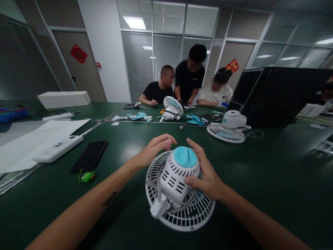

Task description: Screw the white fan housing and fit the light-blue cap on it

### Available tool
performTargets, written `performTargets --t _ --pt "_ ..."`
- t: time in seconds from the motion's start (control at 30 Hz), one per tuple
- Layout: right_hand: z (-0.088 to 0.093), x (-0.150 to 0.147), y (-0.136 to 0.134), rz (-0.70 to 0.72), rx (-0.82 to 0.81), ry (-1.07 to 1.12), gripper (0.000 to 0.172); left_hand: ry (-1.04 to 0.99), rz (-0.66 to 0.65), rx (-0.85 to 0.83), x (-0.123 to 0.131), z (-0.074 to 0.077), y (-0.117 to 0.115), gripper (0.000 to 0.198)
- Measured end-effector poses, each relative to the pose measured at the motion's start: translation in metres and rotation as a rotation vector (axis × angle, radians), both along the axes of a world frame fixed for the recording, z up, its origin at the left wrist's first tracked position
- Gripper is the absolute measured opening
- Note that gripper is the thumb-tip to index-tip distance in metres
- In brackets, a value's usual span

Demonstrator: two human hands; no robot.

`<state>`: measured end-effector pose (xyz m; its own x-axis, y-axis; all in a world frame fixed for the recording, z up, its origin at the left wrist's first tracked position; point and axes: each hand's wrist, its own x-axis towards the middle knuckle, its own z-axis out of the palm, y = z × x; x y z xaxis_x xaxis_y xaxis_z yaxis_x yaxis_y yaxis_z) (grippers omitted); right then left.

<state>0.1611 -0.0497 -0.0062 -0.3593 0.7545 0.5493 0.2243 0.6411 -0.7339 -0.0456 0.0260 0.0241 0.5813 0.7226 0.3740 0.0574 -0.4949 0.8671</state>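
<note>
A small white electric fan point(173, 184) lies in front of me with its round grille point(194, 218) downward and its vented motor housing on top. A light-blue knob point(185, 157) with a raised ridge caps the housing. My right hand point(206, 170) grips the housing from the right, thumb pressed on the vents. Behind the knob, on its left, my left hand point(157, 147) hovers with loosely bent fingers and holds nothing; its thumb is hidden. The fan's cord is wound round the housing, and its white plug point(159, 206) sits at the lower left.
On the green table point(125, 215) lie a black phone point(90, 155), a green trinket point(87, 177) and a white device point(58, 149) at left. Two more fans point(173, 109) and light-blue blades point(196, 119) lie farther back. A black monitor point(288, 93) stands at right; three people are across the table.
</note>
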Motion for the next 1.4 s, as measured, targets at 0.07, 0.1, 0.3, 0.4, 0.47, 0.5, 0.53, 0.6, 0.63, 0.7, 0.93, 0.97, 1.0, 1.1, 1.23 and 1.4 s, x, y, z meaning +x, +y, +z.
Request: performTargets --t 0.07,0.1,0.3,0.4,0.47,0.5,0.53,0.6,0.63,0.7,0.93,0.97,1.0,1.1,1.23,1.4 --pt "0.001 0.001 -0.001 -0.022 0.041 -0.042 0.079 0.033 0.048 -0.017 -0.003 -0.015 0.016 0.038" --pt "0.001 0.001 -0.001 -0.024 0.054 -0.054 0.076 0.051 0.074 -0.020 -0.005 -0.024 0.024 0.040" --pt "-0.002 0.003 0.002 0.060 0.057 0.005 0.064 0.168 0.169 -0.080 -0.014 -0.068 0.045 0.042" --pt "-0.001 0.008 0.004 0.114 -0.006 0.007 0.065 0.200 0.186 -0.079 -0.014 -0.076 0.044 0.039" --pt "0.004 0.012 0.003 0.135 -0.034 -0.030 0.063 0.215 0.195 -0.069 -0.013 -0.077 0.043 0.037" --pt "0.008 0.013 0.002 0.131 -0.031 -0.064 0.061 0.222 0.199 -0.064 -0.013 -0.077 0.043 0.036" --pt "0.012 0.014 0.001 0.114 -0.008 -0.106 0.060 0.228 0.203 -0.058 -0.013 -0.077 0.043 0.036" --pt "0.020 0.014 -0.003 0.043 0.069 -0.203 0.065 0.238 0.210 -0.043 -0.013 -0.078 0.044 0.035" --pt "0.024 0.012 -0.005 -0.001 0.100 -0.248 0.072 0.243 0.212 -0.035 -0.013 -0.078 0.045 0.035" --pt "0.029 0.007 -0.009 -0.085 0.093 -0.319 0.086 0.250 0.213 -0.019 -0.013 -0.079 0.045 0.036" --pt "0.037 -0.006 -0.019 -0.219 0.039 -0.426 0.073 0.278 0.211 0.036 -0.015 -0.081 0.047 0.035" --pt "0.040 -0.006 -0.019 -0.209 0.059 -0.437 0.070 0.285 0.210 0.042 -0.016 -0.081 0.048 0.035" --pt "0.044 -0.004 -0.020 -0.189 0.074 -0.459 0.069 0.291 0.209 0.047 -0.016 -0.082 0.049 0.034" --pt "0.056 0.001 -0.022 -0.084 0.106 -0.564 0.069 0.307 0.209 0.066 -0.017 -0.083 0.051 0.032" --pt "0.067 0.012 -0.032 0.030 0.169 -0.596 0.073 0.327 0.209 0.086 -0.017 -0.085 0.054 0.030" --pt "0.050 0.031 -0.053 0.060 0.214 -0.512 0.079 0.340 0.204 0.098 -0.018 -0.084 0.054 0.029"
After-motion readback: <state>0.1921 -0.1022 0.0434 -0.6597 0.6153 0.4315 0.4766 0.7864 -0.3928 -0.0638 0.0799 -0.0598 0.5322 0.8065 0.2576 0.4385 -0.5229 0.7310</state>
